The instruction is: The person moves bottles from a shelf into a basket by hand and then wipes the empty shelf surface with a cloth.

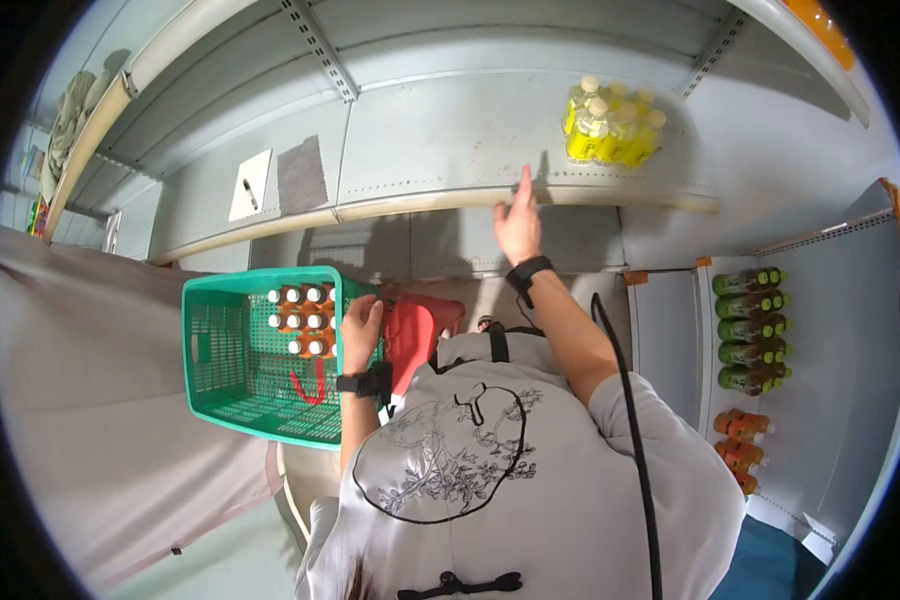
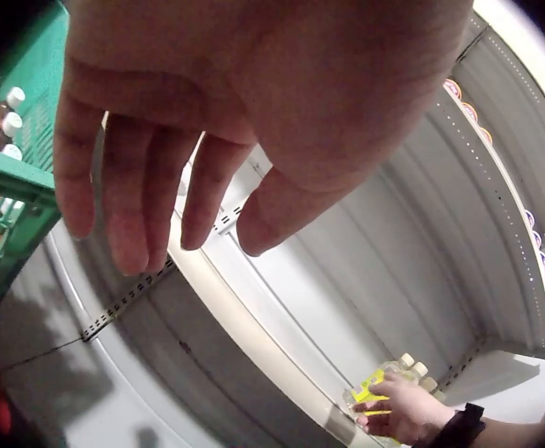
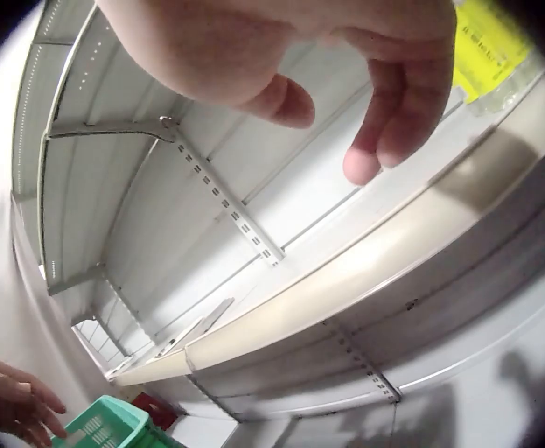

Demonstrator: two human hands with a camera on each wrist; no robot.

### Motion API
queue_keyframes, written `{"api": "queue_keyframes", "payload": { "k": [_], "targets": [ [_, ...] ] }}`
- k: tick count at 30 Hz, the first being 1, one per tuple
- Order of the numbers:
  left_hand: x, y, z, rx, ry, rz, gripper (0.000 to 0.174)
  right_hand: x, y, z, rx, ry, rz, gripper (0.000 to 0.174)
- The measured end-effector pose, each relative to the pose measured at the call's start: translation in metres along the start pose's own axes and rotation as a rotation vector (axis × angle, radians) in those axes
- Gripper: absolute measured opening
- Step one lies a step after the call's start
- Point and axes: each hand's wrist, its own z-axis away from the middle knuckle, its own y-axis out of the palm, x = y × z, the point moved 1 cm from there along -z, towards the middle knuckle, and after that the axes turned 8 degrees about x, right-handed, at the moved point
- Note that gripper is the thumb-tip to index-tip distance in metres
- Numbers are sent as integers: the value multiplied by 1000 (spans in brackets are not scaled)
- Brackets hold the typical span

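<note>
My right hand [image 1: 519,225] reaches over the front edge of the grey shelf [image 1: 430,130], its fingers loosely extended and holding nothing. Just ahead and to its right stands a cluster of clear bottles with yellow labels [image 1: 615,135] and pale caps. My left hand [image 1: 360,335] is at the right side of the green plastic basket [image 1: 255,277]; in the left wrist view its fingers hang relaxed with nothing in them. Inside the basket, several amber bottles with white caps [image 1: 310,318] stand together beside a red strap [image 1: 310,390].
On the shelf's left part lie a white pad with a pen [image 1: 250,188] and a grey cloth [image 1: 302,175]. A red plastic object [image 1: 410,335] is right of the basket. Green-labelled bottles [image 1: 753,330] and orange bottles [image 1: 743,440] line the side shelf at right.
</note>
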Motion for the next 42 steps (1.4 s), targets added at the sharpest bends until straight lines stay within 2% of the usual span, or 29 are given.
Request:
{"api": "queue_keyframes", "payload": {
  "k": [1, 3, 5, 7, 8, 10, 11, 13, 16, 18, 20, 23, 24, 26, 29, 31, 33, 34, 37, 42],
  "targets": [
    [1, 0, 0, 0, -12, -4, 28, -9, -1, -4, -6, 4, 18, 70],
    [1, 2, -1, 8, 3, 56, 29, -50, 5, -18, 250, 129, 141, 67],
    [-7, 0, 1, 10, -5, 37, 29, -36, -18, -9, 187, 241, 132, 64],
    [-11, -1, 1, 7, -7, -23, 29, -35, -36, -2, -89, 78, 7, 63],
    [-9, -1, 0, 11, -13, -15, 29, -40, -43, -1, -84, 84, 9, 63],
    [-6, 1, -3, 33, -26, 6, 28, -54, -62, -5, -303, 47, -117, 63],
    [-5, 2, -5, 51, -32, 28, 28, -72, -68, -8, -306, 56, -114, 63],
    [-1, 4, -9, 70, -2, 24, 27, -118, -79, -11, -331, 343, -23, 64],
    [-1, 6, -17, 92, 16, 94, 27, -152, -107, -1, -344, 419, -79, 66],
    [-1, 4, -17, 92, 31, 82, 29, -163, -142, 8, -496, 329, -177, 68],
    [3, 4, -20, 139, 36, 81, 29, -157, -185, 17, -797, 298, -141, 68],
    [-12, 5, -28, 220, 22, 81, 29, -182, -237, 28, -976, 372, -69, 64],
    [-15, 6, -30, 234, 22, 105, 29, -190, -245, 33, -1000, 386, -65, 64],
    [-18, 11, -35, 249, 52, 170, 26, -206, -256, 42, -907, 480, -306, 61],
    [-6, 21, -50, 256, 122, 110, 29, -181, -257, 67, -961, 574, -194, 62],
    [-15, 26, -51, 311, 76, 125, 28, -206, -249, 76, -1017, 580, -149, 63],
    [-15, 32, -59, 350, 59, 219, 28, -230, -244, 78, -1063, 718, -65, 63],
    [-17, 33, -62, 364, 90, 187, 28, -210, -247, 85, -1031, 746, -56, 63],
    [-21, 34, -67, 359, 94, 196, 27, -177, -244, 94, -1001, 759, -74, 64],
    [-4, 35, -70, 372, 94, 225, 27, -226, -214, 90, -1013, 702, -164, 65]
  ]
}}
